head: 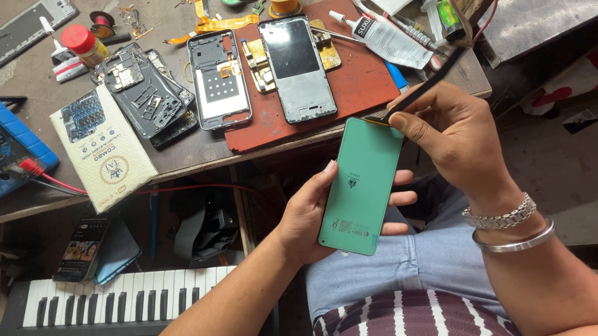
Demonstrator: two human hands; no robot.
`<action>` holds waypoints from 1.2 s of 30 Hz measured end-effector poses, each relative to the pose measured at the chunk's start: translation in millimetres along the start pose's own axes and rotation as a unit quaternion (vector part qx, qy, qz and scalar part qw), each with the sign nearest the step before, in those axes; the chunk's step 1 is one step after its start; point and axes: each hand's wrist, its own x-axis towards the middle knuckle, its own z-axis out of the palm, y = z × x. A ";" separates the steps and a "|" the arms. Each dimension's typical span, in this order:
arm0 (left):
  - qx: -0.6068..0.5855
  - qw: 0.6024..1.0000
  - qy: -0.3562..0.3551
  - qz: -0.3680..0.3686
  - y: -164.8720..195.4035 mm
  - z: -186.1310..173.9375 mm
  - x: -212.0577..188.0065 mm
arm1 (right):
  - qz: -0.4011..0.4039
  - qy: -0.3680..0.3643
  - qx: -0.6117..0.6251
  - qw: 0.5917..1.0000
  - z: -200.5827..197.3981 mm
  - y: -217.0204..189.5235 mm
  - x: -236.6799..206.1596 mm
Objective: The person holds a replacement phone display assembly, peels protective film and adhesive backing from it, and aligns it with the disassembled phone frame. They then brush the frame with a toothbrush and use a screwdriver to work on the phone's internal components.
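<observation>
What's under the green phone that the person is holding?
Under the green phone the left hand cups it; fingers poke out right. Blue trousers lie below. Its underside is hidden.

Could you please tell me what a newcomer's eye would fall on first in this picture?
Most striking is the flat green phone-shaped panel at the centre, cradled in the left hand above the lap, while the right hand presses a thin black tool to its top corner. Behind it, stripped phone frames lie across the cluttered workbench, and a black keyboard with white keys fills the lower left.
</observation>
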 end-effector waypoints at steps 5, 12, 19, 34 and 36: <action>-0.029 0.999 -0.001 0.020 0.2 -0.5 2.0 | -0.082 0.087 -0.132 0.984 2.6 -7.0 -4.2; -0.044 0.998 0.025 0.041 -1.3 -3.4 2.1 | -0.189 0.031 -0.391 0.900 9.3 -1.7 -39.3; 0.032 0.997 0.060 0.040 -7.7 -17.6 0.7 | -0.084 -0.064 -0.458 0.883 27.3 5.7 -51.4; 0.013 0.994 0.103 0.040 -13.7 -17.4 0.7 | -0.102 -0.092 -0.498 0.856 52.6 -1.6 -41.6; 0.014 0.994 0.105 0.036 -14.4 -18.1 0.9 | -0.104 -0.104 -0.504 0.851 54.4 -2.2 -41.9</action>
